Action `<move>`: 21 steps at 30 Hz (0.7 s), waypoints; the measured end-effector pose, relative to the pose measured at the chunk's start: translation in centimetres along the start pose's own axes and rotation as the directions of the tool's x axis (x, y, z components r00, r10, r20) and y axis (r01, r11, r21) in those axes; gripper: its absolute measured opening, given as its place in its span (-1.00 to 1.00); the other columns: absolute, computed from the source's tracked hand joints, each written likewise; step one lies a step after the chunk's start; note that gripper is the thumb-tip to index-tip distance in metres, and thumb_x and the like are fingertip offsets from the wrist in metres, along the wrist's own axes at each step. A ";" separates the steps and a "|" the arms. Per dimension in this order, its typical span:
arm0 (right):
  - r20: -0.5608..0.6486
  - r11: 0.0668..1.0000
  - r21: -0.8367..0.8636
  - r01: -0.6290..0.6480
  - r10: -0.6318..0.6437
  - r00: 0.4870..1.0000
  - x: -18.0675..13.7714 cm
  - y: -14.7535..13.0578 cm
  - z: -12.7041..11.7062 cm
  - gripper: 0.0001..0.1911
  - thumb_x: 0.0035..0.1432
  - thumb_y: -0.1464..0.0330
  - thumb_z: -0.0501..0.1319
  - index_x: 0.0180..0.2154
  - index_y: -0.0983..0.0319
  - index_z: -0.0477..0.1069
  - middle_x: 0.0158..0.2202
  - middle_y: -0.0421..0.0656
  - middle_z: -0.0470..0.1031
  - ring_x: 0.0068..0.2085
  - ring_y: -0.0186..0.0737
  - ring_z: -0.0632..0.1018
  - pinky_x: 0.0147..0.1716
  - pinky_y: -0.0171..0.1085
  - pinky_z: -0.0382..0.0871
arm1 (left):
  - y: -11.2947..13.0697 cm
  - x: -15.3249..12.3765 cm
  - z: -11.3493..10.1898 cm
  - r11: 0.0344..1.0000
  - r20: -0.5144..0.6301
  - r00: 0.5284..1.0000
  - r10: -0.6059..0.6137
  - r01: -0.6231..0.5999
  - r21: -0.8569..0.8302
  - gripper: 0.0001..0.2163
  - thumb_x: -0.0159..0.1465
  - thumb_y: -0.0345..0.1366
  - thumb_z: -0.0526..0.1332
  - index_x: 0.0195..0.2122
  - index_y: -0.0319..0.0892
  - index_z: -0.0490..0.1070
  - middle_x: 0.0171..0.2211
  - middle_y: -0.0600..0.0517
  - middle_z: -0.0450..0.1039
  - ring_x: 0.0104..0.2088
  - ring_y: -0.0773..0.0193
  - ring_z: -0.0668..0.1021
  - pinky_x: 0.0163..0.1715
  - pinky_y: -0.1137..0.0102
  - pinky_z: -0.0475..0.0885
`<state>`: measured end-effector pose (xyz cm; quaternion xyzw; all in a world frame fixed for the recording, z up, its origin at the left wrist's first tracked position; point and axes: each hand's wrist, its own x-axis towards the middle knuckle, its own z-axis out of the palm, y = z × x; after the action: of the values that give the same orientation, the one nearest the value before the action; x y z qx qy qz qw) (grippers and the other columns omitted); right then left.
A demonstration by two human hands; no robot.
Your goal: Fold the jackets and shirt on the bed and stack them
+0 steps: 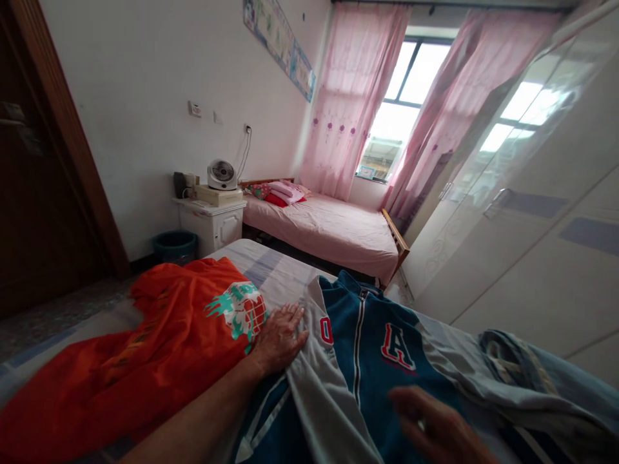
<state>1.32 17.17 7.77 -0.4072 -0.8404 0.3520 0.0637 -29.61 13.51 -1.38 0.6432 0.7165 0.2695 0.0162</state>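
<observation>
On the near bed [264, 263] we've got an orange top [188, 322] left, our left hand [282, 332] lying flat against a grey-sleeved teal jacket [374, 364] mid-bed, our right hand [435, 422] blurred over its near front (can't tell if gripping), denim [561, 374] right.

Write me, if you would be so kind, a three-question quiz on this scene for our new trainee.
1. Which letter is on the chest of the teal jacket?
a) K
b) A
c) R

2. True or false: in the picture, the left hand is between the orange garment and the jacket's zip.

3. Which hand looks blurred, and what is behind it in the picture?

Key:
1. b.
2. True.
3. The right hand; the front of the jacket is behind it. Whether it touches the cloth cannot be told.
</observation>
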 end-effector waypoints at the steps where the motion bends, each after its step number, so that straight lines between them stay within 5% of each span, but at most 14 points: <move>1: -0.054 1.000 0.003 0.030 -0.029 0.998 1.6 -1.2 -0.6 -0.67 0.09 0.18 0.14 -0.15 0.17 0.48 -0.23 -0.11 0.53 -0.20 -0.12 0.50 -0.17 -0.25 0.32 | 0.1 0.1 -0.1 0.999 -0.014 1.000 -0.018 0.017 -0.038 -0.54 0.29 -0.14 0.04 0.16 -0.26 0.25 0.20 -0.21 0.20 0.24 0.00 0.18 0.22 0.05 0.03; 7: -0.219 0.983 -0.099 0.156 -0.175 0.960 13.9 -6.2 0.3 -0.57 0.19 0.14 0.02 -0.10 0.29 0.43 -0.18 -0.07 0.51 -0.17 -0.19 0.49 -0.17 -0.27 0.29 | 0.6 0.4 -1.5 0.980 -0.099 0.994 -0.045 0.024 -0.197 -0.58 0.36 -0.11 -0.09 0.09 -0.21 0.34 0.16 -0.13 0.29 0.21 0.14 0.26 0.23 0.14 0.07; 13: -0.295 0.946 -0.324 -0.012 -0.089 0.951 23.9 -5.8 3.4 -0.66 0.15 0.14 0.09 -0.25 0.22 0.49 -0.24 -0.10 0.53 -0.17 -0.18 0.50 -0.21 -0.30 0.26 | 1.0 0.1 -1.3 0.993 0.052 0.999 -0.002 0.008 -0.114 -0.43 0.28 0.02 0.01 0.24 -0.19 0.13 0.28 -0.15 0.04 0.28 0.03 0.08 0.24 0.01 -0.05; 17: -0.327 0.918 -0.380 -0.115 -0.017 0.945 27.1 -4.9 4.0 -0.71 0.16 0.21 0.06 -0.29 0.19 0.50 -0.26 -0.07 0.54 -0.17 -0.10 0.52 -0.27 -0.26 0.28 | 0.9 -0.1 -1.0 0.998 0.091 0.995 -0.027 0.031 -0.049 -0.35 0.24 0.05 0.04 0.27 -0.22 0.05 0.29 -0.13 0.01 0.30 0.05 0.03 0.26 0.07 -0.12; 21: -0.386 0.892 -0.437 -0.116 -0.070 0.920 26.8 -5.9 4.1 -0.63 0.23 0.28 -0.07 -0.14 0.26 0.44 -0.12 0.05 0.48 -0.09 -0.01 0.49 -0.17 -0.16 0.29 | 0.8 -0.1 -0.9 0.998 0.098 0.994 -0.041 0.045 -0.032 -0.34 0.23 0.07 0.02 0.27 -0.23 0.06 0.29 -0.13 0.02 0.30 0.06 0.02 0.27 0.11 -0.13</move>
<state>-21.75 31.96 3.68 -0.4831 -0.8639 0.0593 0.1299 -29.20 13.13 -0.32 0.6396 0.7238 0.2498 0.0677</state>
